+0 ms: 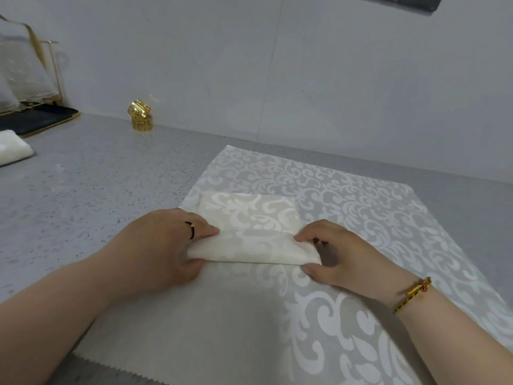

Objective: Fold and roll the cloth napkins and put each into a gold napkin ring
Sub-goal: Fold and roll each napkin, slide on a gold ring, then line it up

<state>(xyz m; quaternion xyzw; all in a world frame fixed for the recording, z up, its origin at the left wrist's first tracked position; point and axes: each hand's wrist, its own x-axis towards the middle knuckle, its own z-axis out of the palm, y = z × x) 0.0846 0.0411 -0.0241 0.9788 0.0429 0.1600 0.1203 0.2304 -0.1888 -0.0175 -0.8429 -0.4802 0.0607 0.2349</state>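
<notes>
Now hands pinch napkin (half-rolled).

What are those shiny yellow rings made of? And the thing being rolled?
The napkin rings look like polished gold-coloured metal, maybe plated: they glint and have cut-out patterns. The napkin looks like woven cream cloth with a slightly glossy swirl pattern; it bends softly.

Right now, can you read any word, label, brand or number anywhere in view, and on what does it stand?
None: no readable text shows.
The cream damask cloth napkin and the grey scroll-patterned cloth under it carry woven ornament only.
The two stacked gold napkin rings show fretwork, not letters.
The dark panel at the top edge is cropped; nothing legible.
</notes>
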